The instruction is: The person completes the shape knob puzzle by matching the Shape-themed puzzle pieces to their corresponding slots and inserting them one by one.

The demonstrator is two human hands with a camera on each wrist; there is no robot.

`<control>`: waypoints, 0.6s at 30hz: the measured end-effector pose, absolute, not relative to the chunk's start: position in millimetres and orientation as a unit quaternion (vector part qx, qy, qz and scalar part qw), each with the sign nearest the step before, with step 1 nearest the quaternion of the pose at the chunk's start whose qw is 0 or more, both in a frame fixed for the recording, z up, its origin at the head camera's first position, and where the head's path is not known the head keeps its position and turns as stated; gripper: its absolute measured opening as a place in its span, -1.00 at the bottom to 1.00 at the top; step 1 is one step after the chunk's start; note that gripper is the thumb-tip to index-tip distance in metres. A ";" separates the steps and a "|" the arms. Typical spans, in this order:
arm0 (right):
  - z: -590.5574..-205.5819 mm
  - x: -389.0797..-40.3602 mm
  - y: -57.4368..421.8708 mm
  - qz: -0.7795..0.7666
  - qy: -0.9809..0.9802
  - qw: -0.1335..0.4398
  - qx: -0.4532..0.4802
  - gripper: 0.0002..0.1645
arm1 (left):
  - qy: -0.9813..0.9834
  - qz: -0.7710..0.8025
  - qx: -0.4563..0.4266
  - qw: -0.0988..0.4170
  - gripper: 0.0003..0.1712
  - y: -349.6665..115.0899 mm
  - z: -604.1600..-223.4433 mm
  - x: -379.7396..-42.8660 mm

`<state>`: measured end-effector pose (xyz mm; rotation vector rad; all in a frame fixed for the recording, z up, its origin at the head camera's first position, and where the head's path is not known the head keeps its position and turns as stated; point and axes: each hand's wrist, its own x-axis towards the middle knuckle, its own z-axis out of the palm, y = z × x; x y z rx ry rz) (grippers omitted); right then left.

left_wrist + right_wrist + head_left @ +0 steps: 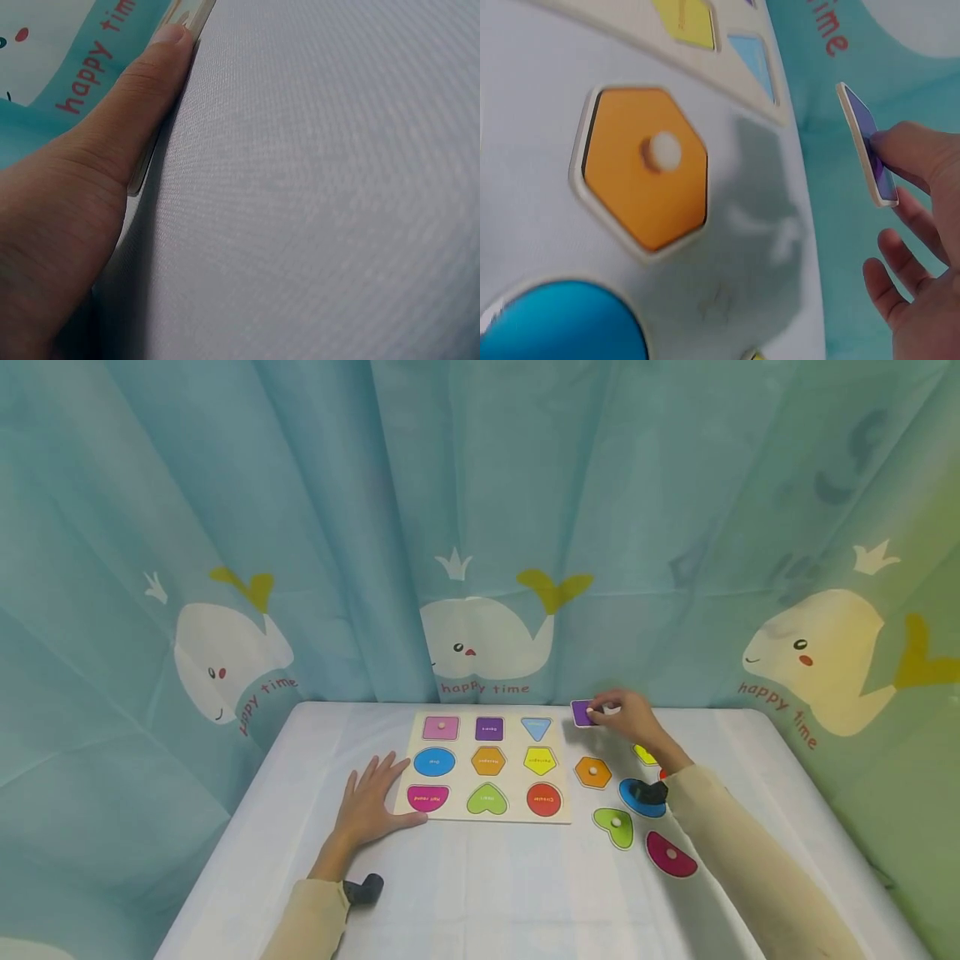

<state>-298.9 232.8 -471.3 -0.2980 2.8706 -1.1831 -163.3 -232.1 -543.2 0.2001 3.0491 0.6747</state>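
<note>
Left hand (371, 806) spread round near left corner of puzzle board (516, 778), likely steadying it; right hand (633, 722) pinches purple square (580, 714), presumably to keep it aloft, right of board's far right corner

The head view faced forward and down; the left wrist's skimmed the tabletop (480, 893) closely. The right's, also close, shared the purple piece (579, 713) with the head's.

Purple piece (580, 714) partly behind right hand (630, 718); red piece (663, 773) mostly hidden.
</note>
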 end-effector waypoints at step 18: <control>-458.6 -302.7 168.8 -0.415 0.899 -0.034 -0.138 -0.80 | 0.973 0.221 0.062 0.003 0.24 -232.1 -544.3 -162.9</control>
